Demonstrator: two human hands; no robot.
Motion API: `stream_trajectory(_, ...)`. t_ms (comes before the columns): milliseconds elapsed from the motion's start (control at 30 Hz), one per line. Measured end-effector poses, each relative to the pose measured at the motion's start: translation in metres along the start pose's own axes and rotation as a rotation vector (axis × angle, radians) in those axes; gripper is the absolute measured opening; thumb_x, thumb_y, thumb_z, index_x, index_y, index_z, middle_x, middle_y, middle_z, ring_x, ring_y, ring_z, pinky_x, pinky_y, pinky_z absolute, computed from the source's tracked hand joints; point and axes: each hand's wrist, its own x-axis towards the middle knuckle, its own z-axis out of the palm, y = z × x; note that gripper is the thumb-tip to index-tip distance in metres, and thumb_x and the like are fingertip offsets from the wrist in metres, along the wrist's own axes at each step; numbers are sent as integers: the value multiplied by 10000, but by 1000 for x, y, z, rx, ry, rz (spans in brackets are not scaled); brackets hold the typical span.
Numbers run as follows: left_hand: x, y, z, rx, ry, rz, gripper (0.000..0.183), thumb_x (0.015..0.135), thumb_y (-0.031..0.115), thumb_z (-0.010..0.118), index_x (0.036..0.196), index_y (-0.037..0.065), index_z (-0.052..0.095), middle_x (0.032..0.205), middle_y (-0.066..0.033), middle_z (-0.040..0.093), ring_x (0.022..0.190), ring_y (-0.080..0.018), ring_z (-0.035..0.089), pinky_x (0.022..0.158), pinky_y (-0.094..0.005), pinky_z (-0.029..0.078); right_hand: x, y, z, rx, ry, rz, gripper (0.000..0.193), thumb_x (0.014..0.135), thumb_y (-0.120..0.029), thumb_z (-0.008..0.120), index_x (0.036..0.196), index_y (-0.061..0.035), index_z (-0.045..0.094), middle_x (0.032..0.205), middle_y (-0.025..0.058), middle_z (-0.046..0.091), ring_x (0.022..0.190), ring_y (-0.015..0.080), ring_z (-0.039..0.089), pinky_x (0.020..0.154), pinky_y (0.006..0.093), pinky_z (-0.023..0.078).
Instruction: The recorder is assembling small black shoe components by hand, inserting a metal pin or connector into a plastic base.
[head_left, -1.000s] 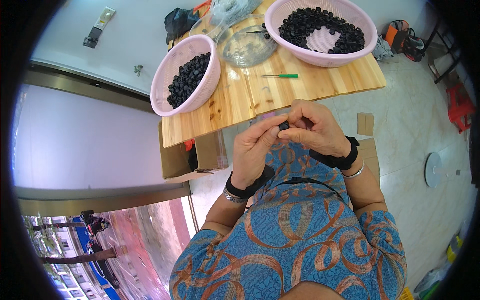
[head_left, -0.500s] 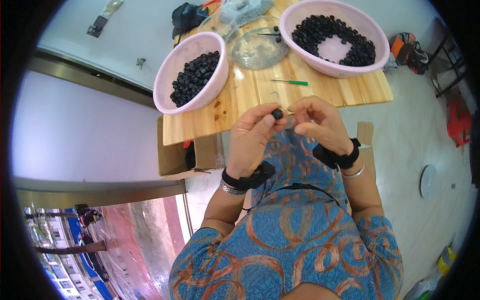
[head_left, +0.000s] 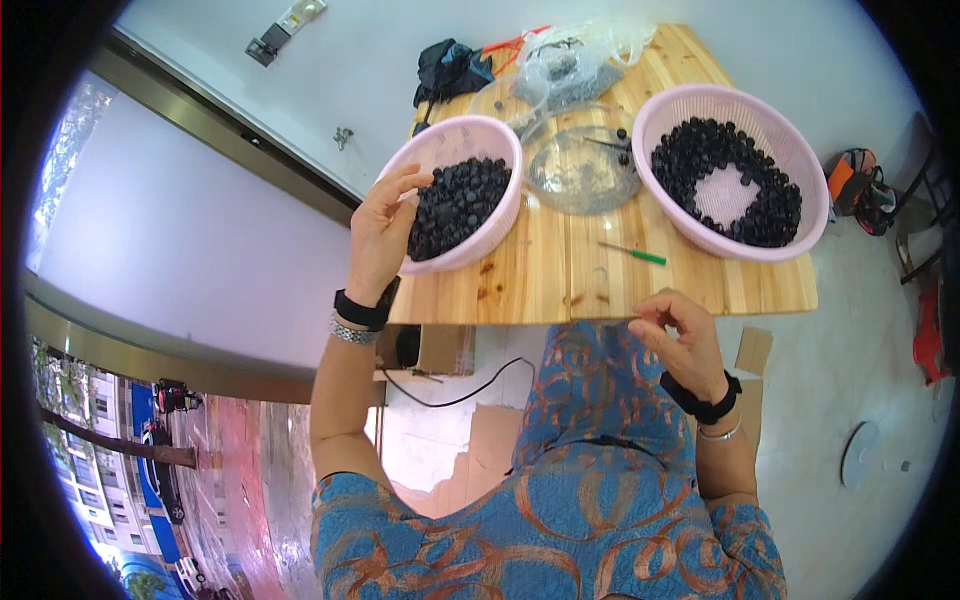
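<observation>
My left hand is at the near left rim of the left pink basket, its fingers stretched out over the edge with nothing seen in them. Small round black knob-like pieces are heaped inside that basket. By the front edge of the wooden table, my right hand is closed, thumb and forefinger brought together; whatever lies between the tips is too small to make out. A screwdriver with a green handle lies on the tabletop beyond the right hand.
More black pieces ring the right pink basket. Between the baskets sits a clear plastic tray with a dark slim tool on it. Clear bags and a black cloth bundle lie at the back of the table.
My left hand has gone leftward to the left basket, and the black piece it held is out of sight. My right hand has moved away from it, lower and rightward. The view has shifted.
</observation>
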Motion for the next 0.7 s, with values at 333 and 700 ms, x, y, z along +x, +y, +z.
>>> stream_trajectory(333,189,-27,51,510,-518,84,246,802,176,595,981,10,628,870,-121,658,820,-198,624,756,-303,481,29,14,-4,-126,4,-152,179,748,-73,692,864,11,586,670,50,517,541,104,465,494,224,376)
stream_trajectory(700,262,-143,161,1230,-993,35,245,639,87,693,884,78,689,869,-135,660,845,-287,629,735,-359,491,45,29,-26,-185,-29,-50,165,727,-73,706,823,-14,584,615,49,502,493,120,482,442,238,369)
